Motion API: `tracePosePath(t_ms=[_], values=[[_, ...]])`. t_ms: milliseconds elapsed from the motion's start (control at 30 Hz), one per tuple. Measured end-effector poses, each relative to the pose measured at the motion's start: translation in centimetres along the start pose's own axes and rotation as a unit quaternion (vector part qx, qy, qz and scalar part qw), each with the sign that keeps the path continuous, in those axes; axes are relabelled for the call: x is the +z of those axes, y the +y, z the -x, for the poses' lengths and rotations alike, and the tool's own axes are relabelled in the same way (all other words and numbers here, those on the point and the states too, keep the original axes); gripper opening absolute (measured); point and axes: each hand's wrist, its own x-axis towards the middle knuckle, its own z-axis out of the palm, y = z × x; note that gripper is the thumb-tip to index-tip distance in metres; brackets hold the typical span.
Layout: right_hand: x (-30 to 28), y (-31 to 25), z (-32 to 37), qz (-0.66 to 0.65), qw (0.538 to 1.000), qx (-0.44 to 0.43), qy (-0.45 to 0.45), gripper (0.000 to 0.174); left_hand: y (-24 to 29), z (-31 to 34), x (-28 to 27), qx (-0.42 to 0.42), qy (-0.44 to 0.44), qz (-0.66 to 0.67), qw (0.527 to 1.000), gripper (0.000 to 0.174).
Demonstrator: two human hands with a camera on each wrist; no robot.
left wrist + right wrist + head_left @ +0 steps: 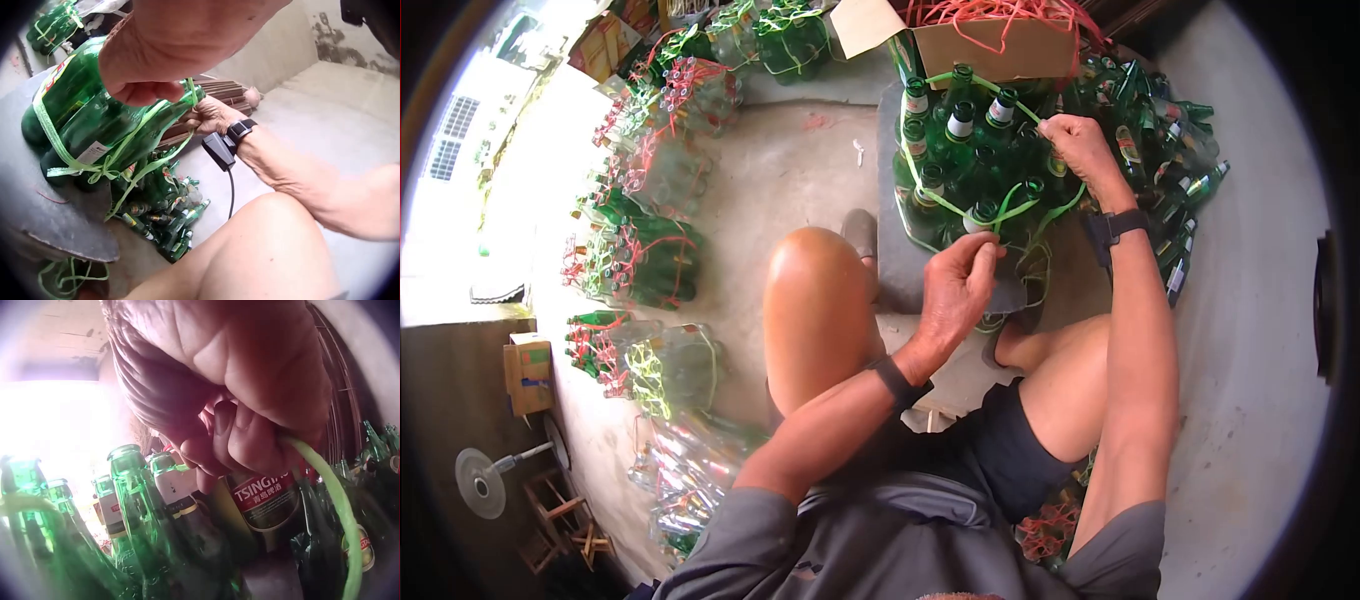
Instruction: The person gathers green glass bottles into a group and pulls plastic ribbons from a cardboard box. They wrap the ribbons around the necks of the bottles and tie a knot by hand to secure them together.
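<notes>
A cluster of green glass bottles [965,150] stands upright on a grey slab [905,285] in front of the person. A light green plastic strap [932,198] loops around the bottles near their necks, and a second band with a knot [97,170] circles them lower down. With curled fingers the right hand [1085,150] grips the strap at the far right of the cluster; a tail of strap [340,509] hangs from it. At the near edge the left hand [962,285] pinches the strap between thumb and forefinger, close to a bottle neck.
Loose green bottles [1170,170] lie piled to the right. Behind the slab is a cardboard box [995,55] of red strapping. Tied bottle bundles [655,260] line the left side, with a fan [480,483] beyond. The person's knee [815,300] rises left of the slab.
</notes>
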Motion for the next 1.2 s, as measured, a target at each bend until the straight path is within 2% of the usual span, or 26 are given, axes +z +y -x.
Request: tracePosePath(t_ms=[67, 100, 133, 200, 233, 267, 333, 367, 467, 533, 633, 800, 867, 1200], values=[[-0.1, -0.7, 0.5, -0.009, 1.0, 0.021, -0.01, 0.025, -1.1, 0.1, 1.0, 0.11, 0.008, -0.121, 0.987, 0.027], [-0.3, -1.4, 1.0, 0.014, 1.0, 0.024, -0.006, 0.025, -1.1, -0.1, 1.7, 0.211, 0.013, -0.161, 0.964, 0.04], [-0.2, -1.2, 1.1, 0.012, 1.0, 0.023, -0.004, 0.025, -1.2, 0.1, 2.2, 0.213, 0.012, -0.163, 0.963, 0.04], [-0.1, -1.0, 1.2, 0.032, 0.999, -0.017, 0.002, 0.026, -0.7, 0.6, 3.3, 0.187, 0.014, -0.262, 0.947, 0.056], [0.0, -0.9, 1.3, 0.028, 1.0, -0.009, 0.002, 0.026, 0.9, 0.6, 3.4, 0.115, -0.035, -0.253, 0.96, 0.065], [-0.1, -0.8, 1.4, 0.027, 1.0, -0.008, 0.004, 0.026, 0.2, 0.2, 3.9, 0.116, -0.037, -0.254, 0.96, 0.065], [-0.1, -0.7, 1.3, 0.035, 0.999, 0.002, 0.0, 0.022, -1.2, -1.0, 5.4, 0.18, 0.054, -0.304, 0.934, 0.065], [0.1, -0.6, 1.2, 0.034, 0.999, 0.0, 0.002, 0.022, -1.4, -1.6, 5.9, 0.183, 0.054, -0.305, 0.933, 0.065], [0.3, 0.0, 1.4, 0.089, 0.995, -0.04, -0.015, 0.022, -1.1, -3.4, 7.1, 0.167, 0.089, -0.261, 0.947, 0.059], [0.5, -0.3, 1.7, 0.106, 0.992, -0.06, -0.02, 0.022, -1.5, -4.9, 7.2, 0.275, 0.153, -0.286, 0.905, 0.051], [0.5, -1.1, 2.4, 0.129, 0.989, -0.077, -0.009, 0.021, -1.9, -4.9, 7.2, 0.246, 0.122, -0.261, 0.925, 0.041], [0.7, -1.3, 3.4, 0.175, 0.979, -0.104, 0.01, 0.017, -2.2, -5.2, 7.0, 0.262, 0.129, -0.255, 0.922, 0.036], [0.8, -1.6, 3.9, 0.194, 0.967, -0.166, 0.024, 0.018, -2.1, -5.1, 6.9, 0.257, 0.125, -0.247, 0.926, 0.035], [1.3, -2.5, 5.6, 0.198, 0.97, -0.139, 0.006, 0.02, -1.9, -5.0, 6.2, 0.261, 0.12, -0.227, 0.931, 0.036]])
